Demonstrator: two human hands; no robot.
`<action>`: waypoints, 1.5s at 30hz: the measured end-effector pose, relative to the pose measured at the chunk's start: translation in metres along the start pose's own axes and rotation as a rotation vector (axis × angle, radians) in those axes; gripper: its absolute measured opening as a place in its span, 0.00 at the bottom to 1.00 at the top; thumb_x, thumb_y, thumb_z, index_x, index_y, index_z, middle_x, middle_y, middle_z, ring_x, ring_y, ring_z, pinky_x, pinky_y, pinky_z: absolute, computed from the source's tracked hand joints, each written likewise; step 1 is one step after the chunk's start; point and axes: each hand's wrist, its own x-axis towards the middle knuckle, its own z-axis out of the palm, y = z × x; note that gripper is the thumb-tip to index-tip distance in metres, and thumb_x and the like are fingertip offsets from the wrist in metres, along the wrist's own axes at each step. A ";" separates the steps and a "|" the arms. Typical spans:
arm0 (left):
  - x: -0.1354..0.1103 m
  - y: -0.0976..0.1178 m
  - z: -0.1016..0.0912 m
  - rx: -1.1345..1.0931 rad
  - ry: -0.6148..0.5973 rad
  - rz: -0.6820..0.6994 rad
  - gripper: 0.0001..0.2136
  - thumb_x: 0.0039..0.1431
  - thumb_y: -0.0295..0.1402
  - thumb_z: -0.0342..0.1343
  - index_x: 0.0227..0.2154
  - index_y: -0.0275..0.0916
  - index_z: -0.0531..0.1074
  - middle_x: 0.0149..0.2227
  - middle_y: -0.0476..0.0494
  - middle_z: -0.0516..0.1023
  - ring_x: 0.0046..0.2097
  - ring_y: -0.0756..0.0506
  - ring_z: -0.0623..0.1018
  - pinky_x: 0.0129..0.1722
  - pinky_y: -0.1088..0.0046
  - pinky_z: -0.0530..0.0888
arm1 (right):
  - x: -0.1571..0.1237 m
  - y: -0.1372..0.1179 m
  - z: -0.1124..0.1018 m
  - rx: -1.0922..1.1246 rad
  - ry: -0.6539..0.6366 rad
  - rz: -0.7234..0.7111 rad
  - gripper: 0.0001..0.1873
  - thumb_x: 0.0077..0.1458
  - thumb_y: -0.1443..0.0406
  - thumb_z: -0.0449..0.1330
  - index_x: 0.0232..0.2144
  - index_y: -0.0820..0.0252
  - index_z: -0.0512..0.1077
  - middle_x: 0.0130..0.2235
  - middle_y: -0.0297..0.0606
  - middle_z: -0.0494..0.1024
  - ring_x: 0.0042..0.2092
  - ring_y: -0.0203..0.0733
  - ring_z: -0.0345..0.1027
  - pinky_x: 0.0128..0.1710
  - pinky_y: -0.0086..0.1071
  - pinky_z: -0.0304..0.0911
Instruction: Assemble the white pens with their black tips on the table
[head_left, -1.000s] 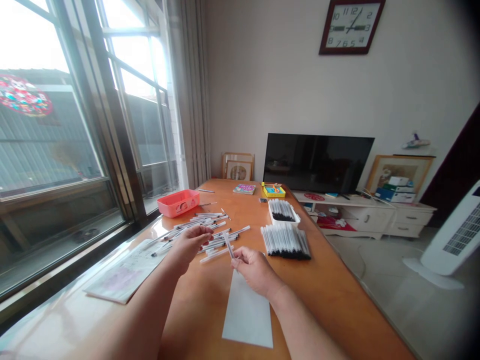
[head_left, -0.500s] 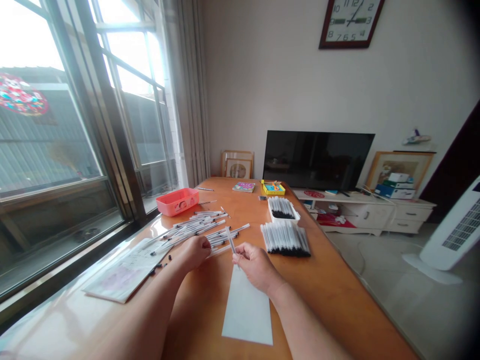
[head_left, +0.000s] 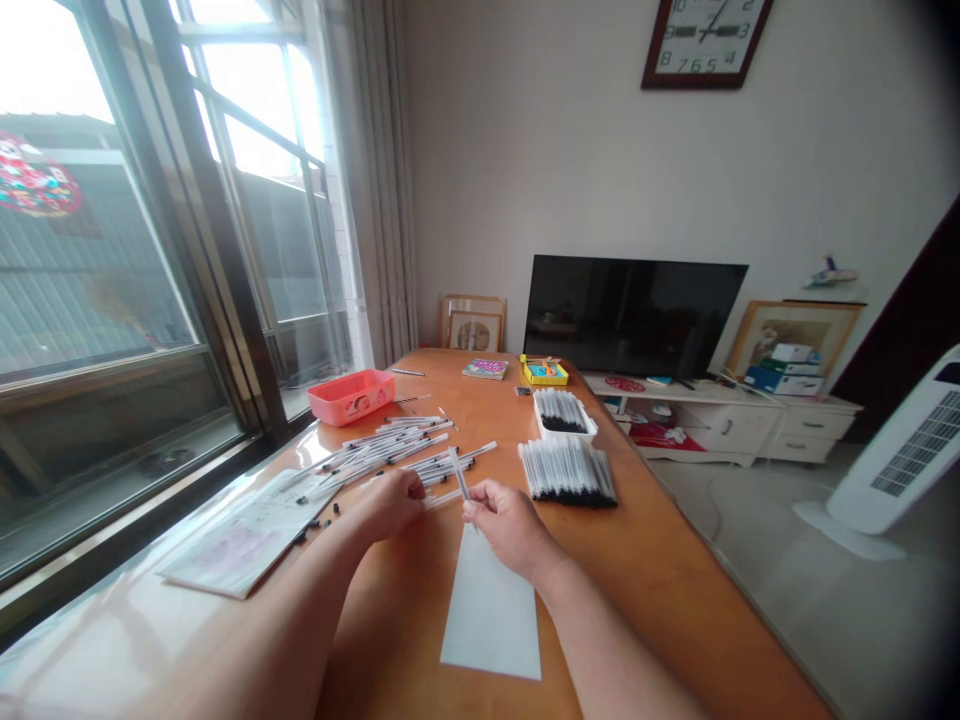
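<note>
My right hand (head_left: 505,520) pinches a thin white pen tube (head_left: 457,472), holding it tilted upward above the orange wooden table (head_left: 660,580). My left hand (head_left: 396,500) is curled, fingers down, at the near edge of a scatter of loose white pen tubes (head_left: 390,448); what it holds, if anything, is hidden. A white sheet of paper (head_left: 491,612) lies just below my right hand. A neat stack of black-tipped pens (head_left: 568,471) lies to the right, with a white tray of more pens (head_left: 564,412) behind it.
A pink plastic box (head_left: 352,395) sits near the window. A printed paper (head_left: 247,530) lies at the left with small black caps (head_left: 319,518) beside it. A book (head_left: 485,369) and a yellow box (head_left: 545,372) sit at the far end. A white fan (head_left: 892,460) stands on the floor.
My left hand has dropped from mid-air down onto the loose tubes and curled. My right hand has kept the tube raised. The view has tilted slightly.
</note>
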 end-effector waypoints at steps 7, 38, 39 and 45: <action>0.003 0.000 0.002 -0.005 0.032 0.018 0.05 0.46 0.32 0.57 0.28 0.41 0.75 0.27 0.49 0.78 0.27 0.48 0.73 0.25 0.74 0.61 | 0.001 0.003 -0.001 -0.051 0.018 -0.005 0.11 0.56 0.58 0.59 0.38 0.58 0.76 0.31 0.34 0.78 0.32 0.38 0.69 0.34 0.30 0.63; 0.000 0.003 -0.025 -1.092 0.052 0.054 0.17 0.46 0.43 0.68 0.33 0.35 0.78 0.30 0.46 0.75 0.29 0.51 0.69 0.32 0.73 0.65 | -0.005 -0.013 -0.011 -0.298 0.075 -0.052 0.13 0.58 0.58 0.58 0.38 0.56 0.80 0.32 0.36 0.79 0.33 0.39 0.68 0.31 0.28 0.57; 0.000 0.003 -0.024 -1.092 0.054 0.054 0.17 0.46 0.43 0.68 0.33 0.35 0.78 0.30 0.46 0.75 0.29 0.51 0.69 0.32 0.73 0.65 | -0.005 -0.013 -0.011 -0.301 0.070 -0.053 0.13 0.58 0.58 0.58 0.38 0.56 0.80 0.32 0.36 0.79 0.33 0.39 0.68 0.31 0.28 0.57; 0.000 0.004 -0.023 -1.067 0.043 0.069 0.16 0.47 0.44 0.68 0.33 0.37 0.78 0.31 0.45 0.76 0.29 0.50 0.69 0.32 0.73 0.66 | -0.008 -0.015 -0.009 -0.301 0.066 -0.047 0.13 0.57 0.59 0.58 0.39 0.55 0.80 0.33 0.36 0.79 0.33 0.39 0.67 0.31 0.28 0.57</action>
